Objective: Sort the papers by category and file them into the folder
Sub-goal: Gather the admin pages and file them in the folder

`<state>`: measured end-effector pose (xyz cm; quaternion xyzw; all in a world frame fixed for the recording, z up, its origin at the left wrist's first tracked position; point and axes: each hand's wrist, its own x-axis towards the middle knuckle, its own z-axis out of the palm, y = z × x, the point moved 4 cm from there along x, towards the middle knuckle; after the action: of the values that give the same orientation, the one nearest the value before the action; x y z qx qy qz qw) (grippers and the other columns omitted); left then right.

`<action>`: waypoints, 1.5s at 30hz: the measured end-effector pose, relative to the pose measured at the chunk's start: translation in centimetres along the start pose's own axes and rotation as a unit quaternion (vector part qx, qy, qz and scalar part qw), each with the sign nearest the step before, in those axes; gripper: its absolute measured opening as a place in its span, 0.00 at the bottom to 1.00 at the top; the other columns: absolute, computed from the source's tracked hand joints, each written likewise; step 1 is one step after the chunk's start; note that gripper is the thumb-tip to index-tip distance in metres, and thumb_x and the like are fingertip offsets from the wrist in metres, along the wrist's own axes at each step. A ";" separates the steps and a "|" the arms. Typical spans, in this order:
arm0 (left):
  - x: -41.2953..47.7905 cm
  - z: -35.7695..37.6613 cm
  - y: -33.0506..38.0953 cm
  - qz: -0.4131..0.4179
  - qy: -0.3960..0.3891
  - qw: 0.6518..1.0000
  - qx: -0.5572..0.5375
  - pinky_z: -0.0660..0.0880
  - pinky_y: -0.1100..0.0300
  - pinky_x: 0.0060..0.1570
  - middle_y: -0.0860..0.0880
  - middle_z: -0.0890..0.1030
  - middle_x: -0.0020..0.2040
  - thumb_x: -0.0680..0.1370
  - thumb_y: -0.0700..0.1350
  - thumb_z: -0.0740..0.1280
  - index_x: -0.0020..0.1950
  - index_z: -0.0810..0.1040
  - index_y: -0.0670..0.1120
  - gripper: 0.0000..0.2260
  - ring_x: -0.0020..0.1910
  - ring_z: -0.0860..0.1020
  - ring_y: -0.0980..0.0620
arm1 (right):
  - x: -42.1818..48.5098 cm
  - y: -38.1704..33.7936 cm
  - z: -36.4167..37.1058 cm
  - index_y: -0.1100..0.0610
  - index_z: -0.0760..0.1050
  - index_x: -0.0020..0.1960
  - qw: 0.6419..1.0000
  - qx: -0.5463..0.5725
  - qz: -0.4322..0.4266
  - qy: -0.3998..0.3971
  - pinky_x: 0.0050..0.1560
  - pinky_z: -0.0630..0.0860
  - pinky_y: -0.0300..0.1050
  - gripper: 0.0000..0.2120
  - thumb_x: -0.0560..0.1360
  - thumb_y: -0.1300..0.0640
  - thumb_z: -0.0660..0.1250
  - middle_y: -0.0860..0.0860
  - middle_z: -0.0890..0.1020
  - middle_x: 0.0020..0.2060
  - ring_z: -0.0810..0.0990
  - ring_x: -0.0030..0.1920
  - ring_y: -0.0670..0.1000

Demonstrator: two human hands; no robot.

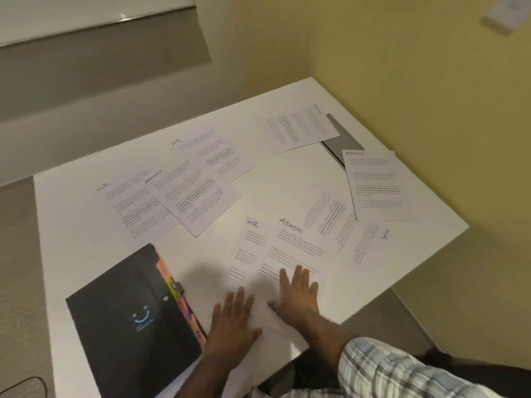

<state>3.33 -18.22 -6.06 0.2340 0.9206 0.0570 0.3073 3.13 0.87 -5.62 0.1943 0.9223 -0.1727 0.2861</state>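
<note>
Several printed sheets marked HR or ADMIN lie scattered over the white table (71,214). A black folder (129,320) with a blue smile mark and coloured tabs lies shut at the near left. My left hand (234,326) lies flat, fingers straight, on the lower part of an HR sheet (247,254). My right hand (298,297) presses flat on the ADMIN sheet (296,248) that overlaps it. Farther back lie an overlapping HR sheet (138,208) and ADMIN sheet (195,196). At the right edge lies another ADMIN sheet (376,188).
A grey flat object (342,139) sticks out from under the papers at the far right. A yellow wall (402,67) runs close along the table's right edge. A dark cable (26,386) curls on the floor at the lower left.
</note>
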 end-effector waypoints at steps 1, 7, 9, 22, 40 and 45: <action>0.4 -0.6 0.0 -0.015 -0.002 1.000 -0.003 0.22 0.50 0.67 0.52 0.24 0.77 0.81 0.66 0.49 0.75 0.26 0.58 0.36 0.79 0.29 0.46 | 0.6 0.0 -0.6 0.48 0.41 0.83 1.000 -0.003 -0.016 0.003 0.77 0.37 0.65 0.44 0.78 0.34 0.59 0.58 0.37 0.81 0.34 0.81 0.63; 3.1 -2.3 -0.6 -0.088 -0.019 0.996 -0.008 0.43 0.42 0.78 0.50 0.27 0.78 0.68 0.73 0.35 0.80 0.32 0.50 0.46 0.81 0.35 0.45 | 2.7 3.4 -4.7 0.52 0.60 0.78 0.997 -0.019 -0.062 0.034 0.71 0.65 0.66 0.37 0.74 0.36 0.61 0.58 0.67 0.76 0.59 0.77 0.65; 4.1 -3.2 0.0 -0.130 0.007 0.991 -0.019 0.48 0.41 0.78 0.47 0.33 0.81 0.67 0.74 0.37 0.82 0.39 0.48 0.49 0.82 0.42 0.41 | 3.3 6.4 -5.9 0.54 0.67 0.76 0.996 -0.027 -0.056 0.057 0.67 0.70 0.67 0.36 0.72 0.38 0.64 0.60 0.72 0.73 0.65 0.76 0.67; 11.5 -8.7 18.4 -0.136 -0.004 0.991 0.020 0.57 0.44 0.78 0.42 0.47 0.83 0.81 0.61 0.52 0.83 0.50 0.47 0.34 0.82 0.51 0.39 | 11.9 24.4 -18.9 0.53 0.51 0.82 0.993 0.042 0.016 0.113 0.78 0.53 0.63 0.35 0.81 0.42 0.59 0.60 0.51 0.82 0.48 0.81 0.64; 20.5 -10.9 30.1 0.008 -0.145 0.989 0.011 0.60 0.43 0.77 0.50 0.39 0.84 0.84 0.58 0.55 0.83 0.52 0.49 0.30 0.83 0.44 0.45 | 18.6 33.3 -25.4 0.56 0.57 0.77 0.927 0.207 0.300 0.091 0.52 0.80 0.58 0.45 0.70 0.49 0.79 0.63 0.70 0.64 0.75 0.61 0.62; 20.1 -11.2 29.7 0.002 -0.144 0.989 -0.015 0.61 0.43 0.77 0.52 0.41 0.84 0.84 0.58 0.56 0.83 0.53 0.50 0.29 0.83 0.44 0.47 | 18.8 33.8 -25.8 0.59 0.62 0.73 0.921 0.246 0.286 0.099 0.53 0.82 0.57 0.33 0.73 0.57 0.75 0.63 0.76 0.63 0.80 0.59 0.64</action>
<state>-5.69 17.81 -0.55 0.2365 0.8656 0.0372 0.4399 -7.57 46.07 -3.81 0.5302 0.7794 -0.2853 0.1735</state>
